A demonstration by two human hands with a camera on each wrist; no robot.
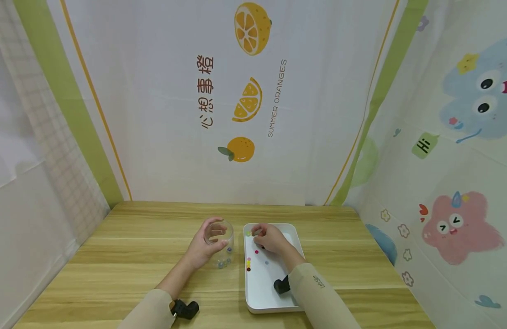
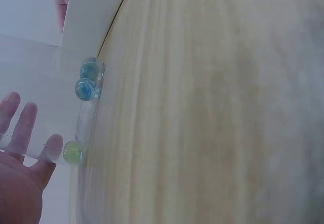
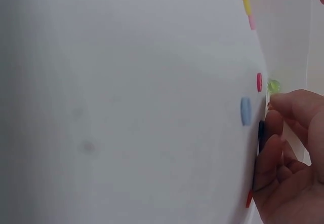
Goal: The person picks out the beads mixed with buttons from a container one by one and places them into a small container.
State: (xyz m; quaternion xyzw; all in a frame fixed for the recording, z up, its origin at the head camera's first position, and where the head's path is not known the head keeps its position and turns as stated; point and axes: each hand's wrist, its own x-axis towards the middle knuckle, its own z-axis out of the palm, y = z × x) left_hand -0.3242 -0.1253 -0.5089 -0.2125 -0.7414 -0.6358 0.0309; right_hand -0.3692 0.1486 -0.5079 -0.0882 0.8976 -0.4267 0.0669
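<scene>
My left hand [image 1: 204, 242] grips a clear jar [image 1: 230, 233] from its left side, fingers and thumb around the rim. Glass marbles lie at the jar's bottom; the left wrist view shows a blue-swirled marble [image 2: 85, 89] and a green marble [image 2: 73, 152]. At the far left corner of the white tray [image 1: 274, 292], my right hand [image 1: 271, 238] pinches a small orange-brown thing [image 3: 270, 106], mostly hidden by thumb and finger. Right beside the fingertips sits a green marble [image 3: 274, 86]. A dark blue button [image 3: 261, 131] lies under the right fingers.
Flat buttons are scattered in the tray: a red button [image 1: 256, 252], a light blue button [image 1: 266, 262], and a yellow button [image 1: 248, 263] in a row with others along the left wall. The tray stands right of the jar on a wooden table [image 1: 134, 256]. Printed curtains [image 1: 163, 137] hang behind.
</scene>
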